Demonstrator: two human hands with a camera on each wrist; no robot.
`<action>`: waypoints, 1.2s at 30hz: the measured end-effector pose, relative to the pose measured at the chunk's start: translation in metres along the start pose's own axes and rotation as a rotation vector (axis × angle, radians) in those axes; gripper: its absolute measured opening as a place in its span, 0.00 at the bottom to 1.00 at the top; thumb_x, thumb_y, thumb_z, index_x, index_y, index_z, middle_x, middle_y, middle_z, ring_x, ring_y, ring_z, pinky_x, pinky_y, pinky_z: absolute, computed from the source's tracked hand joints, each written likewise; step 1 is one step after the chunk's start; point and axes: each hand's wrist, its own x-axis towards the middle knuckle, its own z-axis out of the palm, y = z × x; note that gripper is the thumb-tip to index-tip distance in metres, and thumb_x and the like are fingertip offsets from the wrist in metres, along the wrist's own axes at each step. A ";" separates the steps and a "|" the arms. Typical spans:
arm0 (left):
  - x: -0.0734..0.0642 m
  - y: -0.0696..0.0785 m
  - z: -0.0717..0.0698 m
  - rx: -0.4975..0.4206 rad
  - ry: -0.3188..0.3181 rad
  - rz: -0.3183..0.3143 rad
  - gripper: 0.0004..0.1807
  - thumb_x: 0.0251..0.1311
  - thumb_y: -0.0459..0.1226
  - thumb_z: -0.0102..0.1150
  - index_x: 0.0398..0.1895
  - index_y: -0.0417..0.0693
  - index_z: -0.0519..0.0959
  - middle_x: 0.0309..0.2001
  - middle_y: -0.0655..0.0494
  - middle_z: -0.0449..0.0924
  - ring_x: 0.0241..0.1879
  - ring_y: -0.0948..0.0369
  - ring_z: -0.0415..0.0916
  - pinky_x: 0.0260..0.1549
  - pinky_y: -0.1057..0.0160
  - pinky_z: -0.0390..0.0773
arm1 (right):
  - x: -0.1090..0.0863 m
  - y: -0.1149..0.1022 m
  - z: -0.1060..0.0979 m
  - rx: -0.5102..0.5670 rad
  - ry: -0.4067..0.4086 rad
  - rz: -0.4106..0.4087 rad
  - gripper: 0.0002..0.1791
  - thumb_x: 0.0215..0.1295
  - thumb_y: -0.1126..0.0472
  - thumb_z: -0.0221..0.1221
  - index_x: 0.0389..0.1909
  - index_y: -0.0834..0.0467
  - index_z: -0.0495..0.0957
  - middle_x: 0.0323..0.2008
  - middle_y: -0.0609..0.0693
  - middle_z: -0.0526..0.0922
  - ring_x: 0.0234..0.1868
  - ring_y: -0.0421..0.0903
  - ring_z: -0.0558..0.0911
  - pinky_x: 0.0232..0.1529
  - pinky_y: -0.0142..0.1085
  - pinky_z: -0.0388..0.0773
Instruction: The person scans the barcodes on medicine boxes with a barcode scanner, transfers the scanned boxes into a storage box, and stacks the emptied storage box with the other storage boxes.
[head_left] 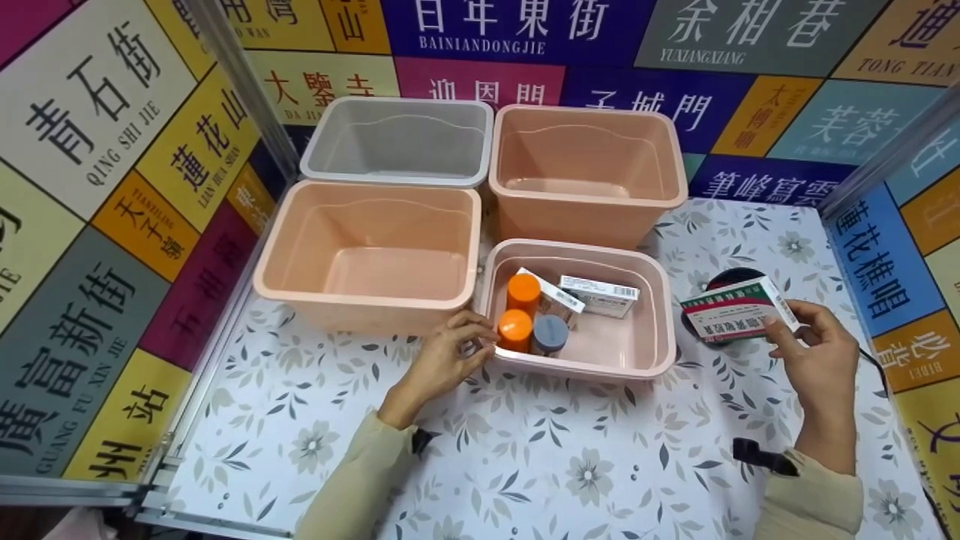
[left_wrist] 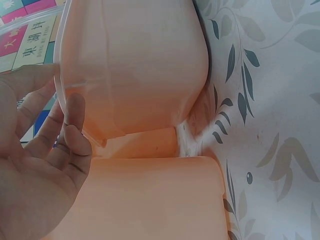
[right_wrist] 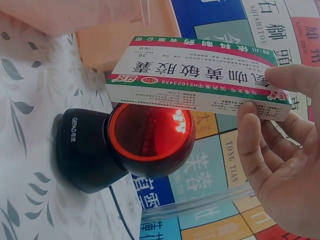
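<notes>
My right hand [head_left: 821,360] pinches a white, green and red medicine box [head_left: 739,309] by one end, between thumb and fingers. The box is over a black barcode scanner [right_wrist: 150,135], whose round window glows red. My left hand [head_left: 446,360] holds the rim of a small pale pink bin [head_left: 585,367] at its front left corner. In that bin are two orange-capped bottles, one with its orange cap [head_left: 523,291] behind the other's, a bottle with a grey-blue cap [head_left: 550,331] and two white medicine boxes, one box [head_left: 600,295] lying toward the back.
Behind the small bin stands a deep peach bin [head_left: 589,217]. To the left are another peach bin [head_left: 367,300] and a grey bin [head_left: 397,180]. Printed panels wall in the flower-patterned table [head_left: 585,472] at the back and sides. The scanner's cable [right_wrist: 122,212] runs off to the right.
</notes>
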 end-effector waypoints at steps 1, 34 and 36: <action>0.000 0.000 0.000 0.002 0.002 0.001 0.08 0.61 0.36 0.67 0.42 0.46 0.86 0.51 0.53 0.80 0.41 0.59 0.82 0.43 0.52 0.84 | -0.001 0.001 0.000 -0.008 0.002 0.008 0.16 0.63 0.64 0.66 0.51 0.55 0.80 0.39 0.32 0.80 0.27 0.32 0.78 0.23 0.19 0.75; 0.000 -0.001 0.000 0.027 0.013 0.007 0.07 0.61 0.37 0.67 0.41 0.48 0.86 0.50 0.55 0.81 0.41 0.61 0.81 0.43 0.57 0.84 | -0.008 0.019 -0.009 -0.170 0.027 0.112 0.17 0.64 0.57 0.66 0.52 0.52 0.76 0.38 0.26 0.73 0.24 0.25 0.78 0.24 0.18 0.74; -0.001 -0.001 0.000 0.021 0.015 0.013 0.07 0.61 0.36 0.67 0.41 0.47 0.86 0.50 0.55 0.81 0.41 0.61 0.82 0.43 0.57 0.84 | -0.009 0.019 -0.009 -0.183 0.025 0.123 0.17 0.65 0.57 0.65 0.52 0.52 0.76 0.39 0.27 0.73 0.24 0.25 0.77 0.24 0.19 0.74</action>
